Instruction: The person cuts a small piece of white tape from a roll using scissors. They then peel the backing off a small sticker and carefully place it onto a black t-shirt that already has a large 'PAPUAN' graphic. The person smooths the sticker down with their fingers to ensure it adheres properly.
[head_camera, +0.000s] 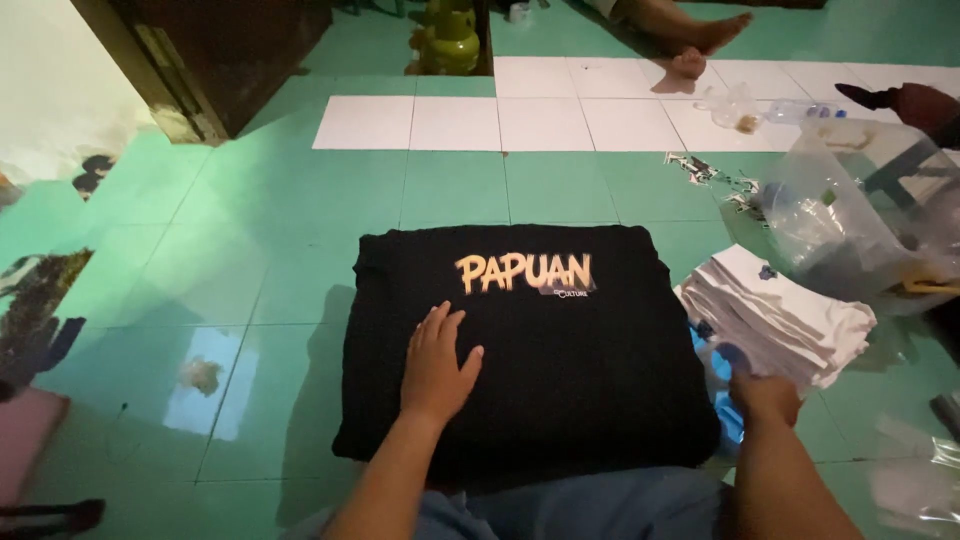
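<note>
A folded black shirt (560, 370) lies flat on the glossy green tile floor (300, 260), near the person's knees, forming a soft, roughly square block with rounded corners. Its knit cloth looks matte, and yellow-orange block lettering sits on its far part. The left hand (437, 368) rests palm down on the near left half of the shirt, fingers spread and flat, gripping nothing. The right hand (765, 392) sits just off the shirt's right edge, against the near end of a white stack (775, 315) of folded cloth pieces, thin layers showing along the side; its fingers curl under, and I cannot tell whether they pinch anything. Something blue (715, 385) and shiny peeks out between shirt and stack. To the far right a crinkled clear plastic bag (860, 210) bulges beside the stack. Farther off, white tiles (500, 122) form a pale band, and another person's bare feet (705, 45) rest on it.
</note>
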